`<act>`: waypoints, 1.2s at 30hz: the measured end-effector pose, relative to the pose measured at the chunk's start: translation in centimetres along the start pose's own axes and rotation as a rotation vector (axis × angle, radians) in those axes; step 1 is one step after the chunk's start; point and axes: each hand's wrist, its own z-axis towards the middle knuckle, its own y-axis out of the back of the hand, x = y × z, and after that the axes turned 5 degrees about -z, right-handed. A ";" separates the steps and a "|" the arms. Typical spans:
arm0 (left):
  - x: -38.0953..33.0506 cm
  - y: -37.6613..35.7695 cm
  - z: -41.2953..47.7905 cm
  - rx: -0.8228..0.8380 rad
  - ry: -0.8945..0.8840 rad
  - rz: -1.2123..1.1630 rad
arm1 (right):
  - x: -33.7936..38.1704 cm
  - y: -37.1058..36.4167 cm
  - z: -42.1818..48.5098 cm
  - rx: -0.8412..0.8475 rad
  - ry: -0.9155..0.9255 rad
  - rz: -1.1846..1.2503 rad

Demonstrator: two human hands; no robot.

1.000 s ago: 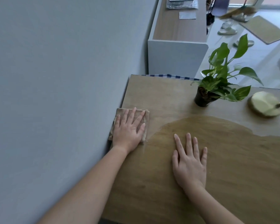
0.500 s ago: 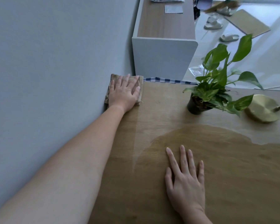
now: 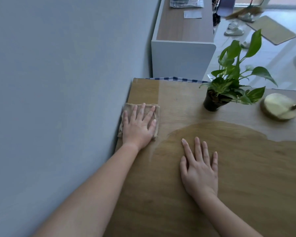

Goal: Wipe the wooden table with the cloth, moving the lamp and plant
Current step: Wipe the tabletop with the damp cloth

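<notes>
We see the left hand lying flat with spread fingers on the folded beige cloth, against the wall on the wooden table. The right hand rests flat, fingers slightly apart, holding nothing. The potted plant and the brass lamp base stand at the far right.

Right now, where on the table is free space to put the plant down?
Bare wood lies between the cloth and the plant, and near the right hand. It is crowded at the far right, where the lamp base stands beside the plant.
</notes>
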 end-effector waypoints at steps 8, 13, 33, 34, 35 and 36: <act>-2.4 -3.1 -14.5 -0.020 0.000 -0.025 | 0.0 0.5 -0.4 0.024 0.035 0.015; -5.7 -4.5 -22.5 -0.024 0.058 -0.063 | -3.0 1.0 -1.9 0.044 0.184 0.018; -7.8 -2.6 -7.4 -0.035 0.056 -0.056 | -8.8 1.6 -0.8 -0.016 0.064 -0.052; -7.8 -2.2 -4.8 -0.026 0.044 -0.055 | -8.7 1.5 -0.7 -0.029 0.057 -0.060; -7.7 -1.8 -2.2 -0.019 0.031 -0.056 | -8.7 1.3 -0.7 -0.040 0.053 -0.065; -7.7 -1.4 0.6 -0.013 0.016 -0.057 | -8.7 1.1 -0.4 -0.048 0.047 -0.065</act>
